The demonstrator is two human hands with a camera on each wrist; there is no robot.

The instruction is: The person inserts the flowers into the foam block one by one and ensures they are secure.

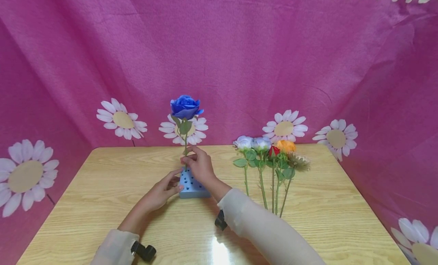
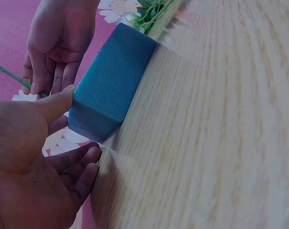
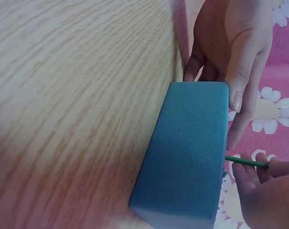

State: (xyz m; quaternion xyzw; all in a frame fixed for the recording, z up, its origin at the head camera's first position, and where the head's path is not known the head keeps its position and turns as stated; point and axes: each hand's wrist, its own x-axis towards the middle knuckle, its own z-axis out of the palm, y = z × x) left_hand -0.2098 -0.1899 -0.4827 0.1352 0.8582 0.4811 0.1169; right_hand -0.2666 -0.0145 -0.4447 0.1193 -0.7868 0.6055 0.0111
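A blue rose (image 1: 186, 107) stands upright with its green stem in a hole near the back of a blue foam block (image 1: 195, 195). My right hand (image 1: 200, 166) pinches the stem low, just above the block; in the right wrist view the stem (image 3: 247, 161) runs from the block's holed face into those fingers. My left hand (image 1: 160, 192) holds the block's left side, its thumb and forefinger at the upper edge. Seen from the left wrist, the other fingers (image 2: 85, 183) curl beside the block's lower edge.
To the right on the wooden table (image 1: 328, 204) lie several cut flowers side by side: pale lilac blooms (image 1: 244, 142), a red rose (image 1: 273, 151), an orange flower (image 1: 286, 145) and a brownish spiky one (image 1: 298, 161). A pink daisy-print cloth (image 1: 232, 67) hangs behind the table.
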